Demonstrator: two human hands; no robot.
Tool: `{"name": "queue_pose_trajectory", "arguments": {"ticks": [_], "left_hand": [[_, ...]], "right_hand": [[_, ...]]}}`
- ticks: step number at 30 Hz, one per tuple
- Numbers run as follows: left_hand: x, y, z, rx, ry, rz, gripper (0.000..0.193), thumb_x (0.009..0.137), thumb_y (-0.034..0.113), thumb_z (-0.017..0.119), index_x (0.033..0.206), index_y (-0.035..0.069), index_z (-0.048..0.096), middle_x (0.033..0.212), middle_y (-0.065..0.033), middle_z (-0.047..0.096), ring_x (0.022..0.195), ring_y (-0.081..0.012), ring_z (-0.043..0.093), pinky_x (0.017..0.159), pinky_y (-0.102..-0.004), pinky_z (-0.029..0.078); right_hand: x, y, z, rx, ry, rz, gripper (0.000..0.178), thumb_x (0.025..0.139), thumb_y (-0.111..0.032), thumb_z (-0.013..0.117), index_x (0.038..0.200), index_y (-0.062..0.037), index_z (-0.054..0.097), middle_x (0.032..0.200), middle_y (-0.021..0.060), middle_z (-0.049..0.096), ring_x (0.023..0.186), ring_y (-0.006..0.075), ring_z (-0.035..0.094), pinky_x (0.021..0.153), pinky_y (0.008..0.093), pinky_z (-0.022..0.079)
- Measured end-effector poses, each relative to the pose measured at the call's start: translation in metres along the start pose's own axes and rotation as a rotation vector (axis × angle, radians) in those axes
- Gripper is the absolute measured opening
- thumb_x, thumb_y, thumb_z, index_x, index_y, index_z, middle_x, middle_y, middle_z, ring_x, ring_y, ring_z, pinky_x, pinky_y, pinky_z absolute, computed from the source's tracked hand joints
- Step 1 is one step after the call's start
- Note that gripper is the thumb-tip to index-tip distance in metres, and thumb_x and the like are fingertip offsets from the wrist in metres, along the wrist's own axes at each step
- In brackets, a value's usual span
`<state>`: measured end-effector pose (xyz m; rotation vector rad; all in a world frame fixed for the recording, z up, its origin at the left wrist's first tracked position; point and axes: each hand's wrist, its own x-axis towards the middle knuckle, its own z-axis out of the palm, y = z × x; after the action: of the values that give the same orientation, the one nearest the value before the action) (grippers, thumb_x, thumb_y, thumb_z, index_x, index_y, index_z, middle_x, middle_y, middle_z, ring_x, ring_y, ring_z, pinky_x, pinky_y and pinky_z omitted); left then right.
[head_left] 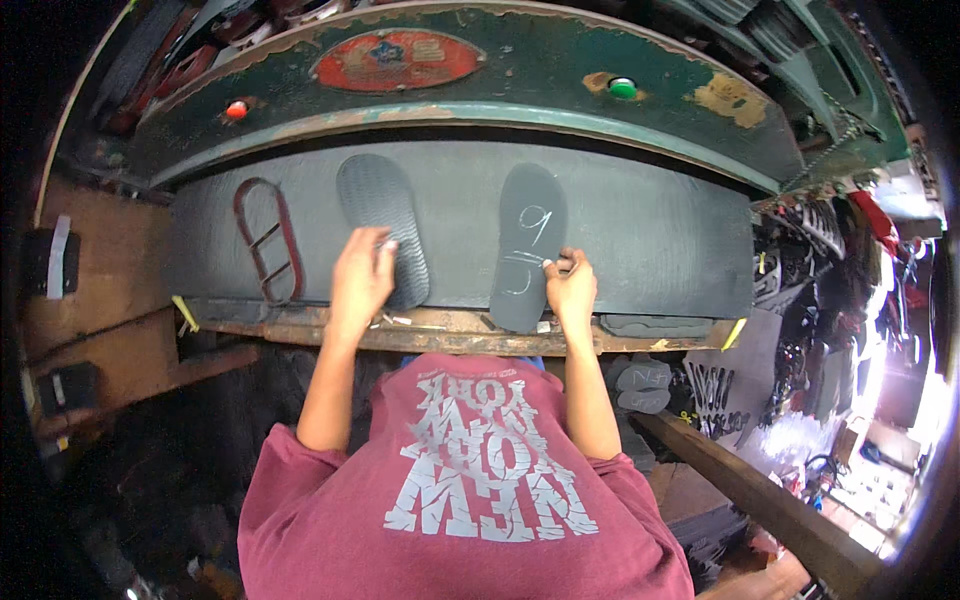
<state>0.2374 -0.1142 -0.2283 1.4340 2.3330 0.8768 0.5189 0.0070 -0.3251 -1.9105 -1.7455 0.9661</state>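
My left hand (362, 272) is over the left edge of a dark ribbed shoe sole (375, 190), fingers loosely bent and thumb apart from them. I see nothing held in it. To the right lies a second, smooth dark grey sole (520, 280) with white handwritten marks. At its right edge my right hand (572, 290) has thumb and fingers pinched together. A tiny white spot shows at the fingertips, and I cannot tell whether it is a chalk piece or a nail. Both soles lie on a dark grey sheet (660, 230).
A red-edged metal cutting die (285, 215), shaped like a sole outline, lies at the left of the sheet. Behind stands a green machine beam (540, 60) with a red button (237, 109) and a green button (622, 89). A wooden ledge (450, 335) runs along the front; more cut soles (643, 385) lie below right.
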Motion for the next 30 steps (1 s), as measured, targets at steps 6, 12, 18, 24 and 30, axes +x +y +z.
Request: {"name": "queue_pose_trajectory", "arguments": {"ticks": [6,12,18,24,30], "left_hand": [[-0.018,-0.008,0.027,-0.087,0.004,0.055,0.03,0.097,0.019,0.064,0.118,-0.002,0.066,0.109,-0.0221,0.069,0.101,-0.0399,0.067,0.09,-0.045,0.054],[0.004,-0.155,-0.062,0.551,0.308,-0.109,0.051,0.102,0.037,0.058,0.13,-0.005,0.059,0.121,-0.0259,0.064,0.115,-0.0443,0.06,0.099,-0.0518,0.047],[-0.002,-0.222,-0.094,0.618,-0.129,-0.061,0.05,0.105,0.044,0.05,0.109,0.001,0.074,0.106,-0.0254,0.07,0.102,-0.0409,0.063,0.1,-0.0524,0.041],[0.006,-0.178,-0.091,0.579,-0.022,-0.191,0.049,0.107,0.04,0.045,0.11,0.004,0.078,0.099,-0.0257,0.069,0.101,-0.0399,0.059,0.097,-0.0491,0.037],[-0.005,-0.069,-0.067,0.251,0.069,0.266,0.056,0.1,0.049,0.054,0.075,0.0,0.063,0.073,-0.0121,0.048,0.079,-0.0316,0.048,0.089,-0.0461,0.035]], "right_hand": [[0.027,0.043,-0.018,0.395,-0.043,-0.051,0.037,0.088,0.001,0.073,0.124,-0.0005,0.063,0.091,0.0088,0.07,0.085,0.015,0.064,0.083,0.0313,0.052],[0.075,0.113,-0.088,0.295,0.115,0.03,0.035,0.087,-0.002,0.074,0.12,0.0014,0.063,0.099,0.0107,0.068,0.091,0.019,0.063,0.085,0.0324,0.051],[0.057,0.069,-0.122,0.42,-0.153,-0.052,0.033,0.094,-0.019,0.072,0.119,-0.0002,0.06,0.098,0.0059,0.066,0.085,0.0123,0.058,0.073,0.0292,0.048],[0.037,0.008,-0.035,0.747,-0.385,0.024,0.032,0.092,-0.014,0.074,0.118,-0.0031,0.059,0.094,0.0043,0.064,0.083,0.0115,0.06,0.068,0.029,0.056],[0.04,-0.007,0.024,0.371,-0.179,-0.105,0.028,0.089,-0.008,0.074,0.114,0.0029,0.066,0.093,0.0166,0.071,0.072,0.0249,0.069,0.069,0.0379,0.057]]}}
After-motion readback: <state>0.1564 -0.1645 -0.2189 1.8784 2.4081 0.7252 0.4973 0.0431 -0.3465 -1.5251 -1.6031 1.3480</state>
